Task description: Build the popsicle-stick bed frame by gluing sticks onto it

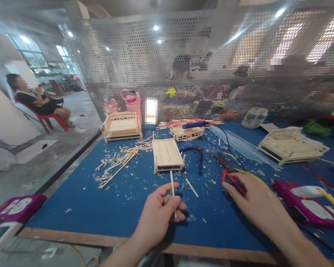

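My left hand (pixel 163 207) pinches a thin wooden stick (pixel 172 183) between thumb and fingers, its far end pointing at a small model bed (pixel 168 154) built of pale sticks. Over to the right, my right hand (pixel 250 196) is closed around the red handle of a pair of pliers (pixel 223 162), whose dark jaws point away from me; a yellow handle shows behind the hand. A short loose stick (pixel 192 187) lies between my hands. Beyond the model is a second tool with curved dark-blue handles (pixel 200 163).
Loose sticks (pixel 122 163) and chips litter the blue tabletop (pixel 100 218). Other stick models stand at the back left (pixel 122 128), centre (pixel 187 132) and right (pixel 292 146). A blue-handled corded tool (pixel 194 125) rests on one. Purple power strips (pixel 308 204) flank the table; a perforated screen (pixel 144 55) rises behind.
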Available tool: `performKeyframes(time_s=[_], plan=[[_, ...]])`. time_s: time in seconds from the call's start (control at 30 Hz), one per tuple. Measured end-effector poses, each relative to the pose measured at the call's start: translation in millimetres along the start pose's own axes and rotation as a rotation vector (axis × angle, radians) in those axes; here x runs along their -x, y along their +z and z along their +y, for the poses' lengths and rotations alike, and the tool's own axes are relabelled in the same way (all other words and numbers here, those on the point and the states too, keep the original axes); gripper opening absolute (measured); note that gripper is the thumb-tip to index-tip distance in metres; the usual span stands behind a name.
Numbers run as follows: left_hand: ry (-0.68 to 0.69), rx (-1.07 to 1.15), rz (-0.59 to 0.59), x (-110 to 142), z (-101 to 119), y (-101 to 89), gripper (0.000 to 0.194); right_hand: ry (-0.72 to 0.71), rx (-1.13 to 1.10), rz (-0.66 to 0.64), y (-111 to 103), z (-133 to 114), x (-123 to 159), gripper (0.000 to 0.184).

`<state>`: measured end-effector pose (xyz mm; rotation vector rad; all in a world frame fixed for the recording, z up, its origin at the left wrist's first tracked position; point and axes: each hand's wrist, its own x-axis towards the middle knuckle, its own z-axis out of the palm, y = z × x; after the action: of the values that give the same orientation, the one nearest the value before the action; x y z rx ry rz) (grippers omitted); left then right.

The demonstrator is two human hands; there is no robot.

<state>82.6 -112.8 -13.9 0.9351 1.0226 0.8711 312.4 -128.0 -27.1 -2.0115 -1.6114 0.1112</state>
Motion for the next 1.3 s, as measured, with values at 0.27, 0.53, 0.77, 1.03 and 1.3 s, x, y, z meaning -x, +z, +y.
performKeyframes(time_s=[0.27,0.53,0.77,1.03,1.3], plan=[[-0.131,0.087,-0.077,-2.8,-3.3,1.5,0.052,0.055,0.424,-0.266,-6.3,30.7,-42.2,0.041],[-0.085,0.136,-0.068,-4.5,-10.2,0.4,0.054,-0.034,0.37,-0.396,5.4,-30.8,-68.3,0.037],[-0.09,0.144,-0.016,-2.7,-11.2,-2.6,0.066,0.049,0.466,-0.409,7.2,-35.3,-96.4,0.052],[-0.075,0.114,-0.03,-1.7,-11.9,-3.4,0.069,0.162,0.551,-0.392,-18.5,1.4,-62.3,0.039],[-0.032,0.092,-0.069,-0.1,-15.6,-4.1,0.068,0.084,0.462,-0.347,-10.3,-15.9,-80.0,0.034]])
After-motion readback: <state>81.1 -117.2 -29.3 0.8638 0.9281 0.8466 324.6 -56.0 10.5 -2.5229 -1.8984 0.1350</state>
